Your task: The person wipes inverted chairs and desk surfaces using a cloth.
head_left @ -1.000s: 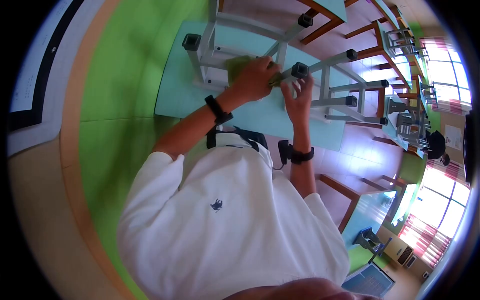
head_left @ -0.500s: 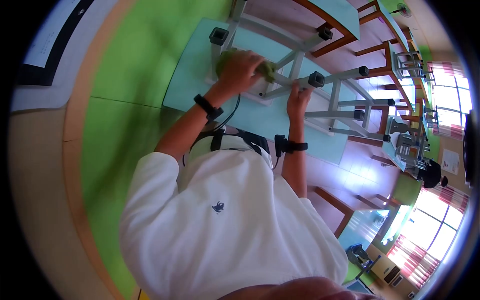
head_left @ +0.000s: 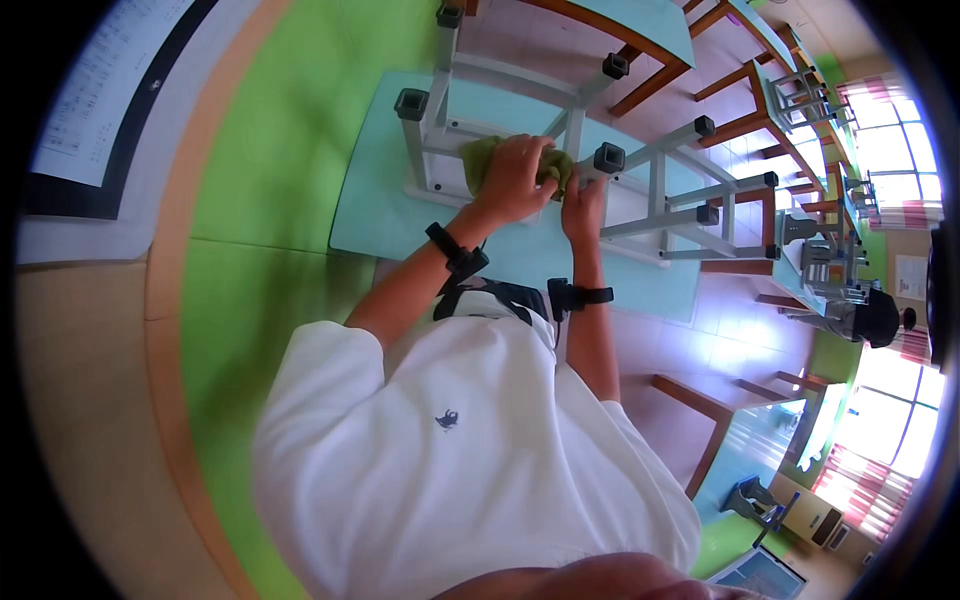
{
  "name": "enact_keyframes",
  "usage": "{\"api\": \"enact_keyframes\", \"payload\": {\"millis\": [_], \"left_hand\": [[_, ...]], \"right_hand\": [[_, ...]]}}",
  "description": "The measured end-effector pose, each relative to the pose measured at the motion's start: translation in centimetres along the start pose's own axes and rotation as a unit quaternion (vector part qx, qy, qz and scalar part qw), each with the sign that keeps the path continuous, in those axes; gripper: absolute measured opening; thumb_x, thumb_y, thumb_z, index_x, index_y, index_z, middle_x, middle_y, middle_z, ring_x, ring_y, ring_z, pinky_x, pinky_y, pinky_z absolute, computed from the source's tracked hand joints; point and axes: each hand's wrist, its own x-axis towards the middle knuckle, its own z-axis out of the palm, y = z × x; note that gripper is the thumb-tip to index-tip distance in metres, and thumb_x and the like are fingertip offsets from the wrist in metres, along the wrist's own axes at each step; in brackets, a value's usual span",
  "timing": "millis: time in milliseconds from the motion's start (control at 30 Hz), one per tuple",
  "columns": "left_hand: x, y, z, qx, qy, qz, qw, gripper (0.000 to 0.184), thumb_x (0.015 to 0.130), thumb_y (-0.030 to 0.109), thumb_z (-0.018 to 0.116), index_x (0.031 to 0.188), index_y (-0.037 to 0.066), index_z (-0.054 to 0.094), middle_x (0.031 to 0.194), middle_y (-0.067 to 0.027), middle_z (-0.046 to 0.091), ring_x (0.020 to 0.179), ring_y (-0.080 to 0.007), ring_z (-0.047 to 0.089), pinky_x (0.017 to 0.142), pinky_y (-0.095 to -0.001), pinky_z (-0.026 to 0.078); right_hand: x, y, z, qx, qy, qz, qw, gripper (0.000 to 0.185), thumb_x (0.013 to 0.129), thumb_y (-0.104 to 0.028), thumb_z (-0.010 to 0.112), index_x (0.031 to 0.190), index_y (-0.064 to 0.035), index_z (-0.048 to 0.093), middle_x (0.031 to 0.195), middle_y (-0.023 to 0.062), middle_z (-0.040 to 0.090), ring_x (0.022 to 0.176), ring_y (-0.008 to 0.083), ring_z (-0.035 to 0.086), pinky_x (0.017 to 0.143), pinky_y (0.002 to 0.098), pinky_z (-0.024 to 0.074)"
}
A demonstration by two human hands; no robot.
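Observation:
My left hand [head_left: 514, 180] is closed on a green cloth [head_left: 482, 166], which is bunched around and under its fingers. The cloth lies against the lower frame of an upturned grey stool [head_left: 430, 135], beside one of its legs. My right hand [head_left: 583, 210] is wrapped around that stool's near leg, just below the black foot cap [head_left: 609, 157]; part of its grip is hidden. The stool rests seat down, legs up, on a pale blue table [head_left: 370, 205]. Both wrists wear black bands.
A second upturned stool [head_left: 660, 215] stands right beside the first on the same table. A green wall [head_left: 270, 130] runs along the left. More tables [head_left: 640, 30] with wooden frames stand beyond and to the right. At the far right is a person in a black cap [head_left: 877, 318].
My left hand has moved right with the cloth, along the stool frame toward the leg held by my right hand. The view has shifted slightly.

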Motion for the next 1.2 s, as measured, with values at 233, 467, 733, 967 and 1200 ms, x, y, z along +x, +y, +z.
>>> {"api": "enact_keyframes", "payload": {"millis": [233, 467, 733, 967, 1200], "left_hand": [[-1.4, -3.5, -7.7, 0.135, -0.058, 0.060, 0.987, 0.036, 0.073, 0.016, 0.066, 0.108, 0.007, 0.062, 0.088, -0.0117, 0.052, 0.086, -0.0292, 0.052, 0.076, -0.0409, 0.041], [-2.5, -2.1, -5.2, 0.174, -0.063, 0.071, 0.980, 0.037, 0.070, 0.018, 0.070, 0.106, 0.010, 0.063, 0.094, -0.0092, 0.053, 0.091, -0.0275, 0.053, 0.079, -0.0419, 0.040], [-1.6, 0.3, -1.2, 0.042, -0.073, 0.120, 0.989, 0.034, 0.068, 0.010, 0.067, 0.099, 0.011, 0.053, 0.091, -0.0081, 0.057, 0.091, -0.0303, 0.054, 0.083, -0.0435, 0.038], [-2.8, -0.7, -3.6, -0.042, -0.083, 0.028, 0.995, 0.032, 0.068, 0.000, 0.066, 0.093, 0.007, 0.047, 0.086, -0.0104, 0.054, 0.083, -0.0328, 0.052, 0.077, -0.0411, 0.039], [-5.1, -3.4, -4.6, -0.216, -0.073, -0.158, 0.961, 0.026, 0.082, 0.003, 0.059, 0.097, 0.005, 0.039, 0.079, -0.0109, 0.049, 0.073, -0.0231, 0.050, 0.065, -0.0361, 0.042]], "right_hand": [[-0.2, 0.4, 0.2, -0.013, 0.009, 0.004, 1.000, 0.030, 0.095, -0.024, 0.054, 0.115, -0.0029, 0.047, 0.099, 0.0211, 0.062, 0.092, 0.0420, 0.060, 0.077, 0.0463, 0.0469], [-0.1, 0.7, 0.7, 0.046, 0.025, -0.022, 0.998, 0.029, 0.095, -0.022, 0.054, 0.114, -0.0009, 0.049, 0.099, 0.0210, 0.062, 0.091, 0.0396, 0.060, 0.078, 0.0444, 0.0462], [-0.6, 1.3, 1.7, 0.123, 0.036, 0.011, 0.992, 0.041, 0.093, -0.025, 0.057, 0.118, 0.0053, 0.045, 0.100, 0.0198, 0.059, 0.086, 0.0325, 0.057, 0.078, 0.0416, 0.0455], [-7.1, 0.8, 3.1, -0.062, 0.055, -0.045, 0.996, 0.042, 0.081, -0.012, 0.070, 0.112, -0.0002, 0.044, 0.098, 0.0119, 0.047, 0.087, 0.0260, 0.048, 0.077, 0.0383, 0.0419], [-3.5, -7.1, 3.6, -0.115, -0.038, -0.317, 0.941, 0.038, 0.073, -0.004, 0.069, 0.108, -0.0032, 0.056, 0.097, 0.0150, 0.058, 0.091, 0.0346, 0.055, 0.080, 0.0450, 0.0447]]}}
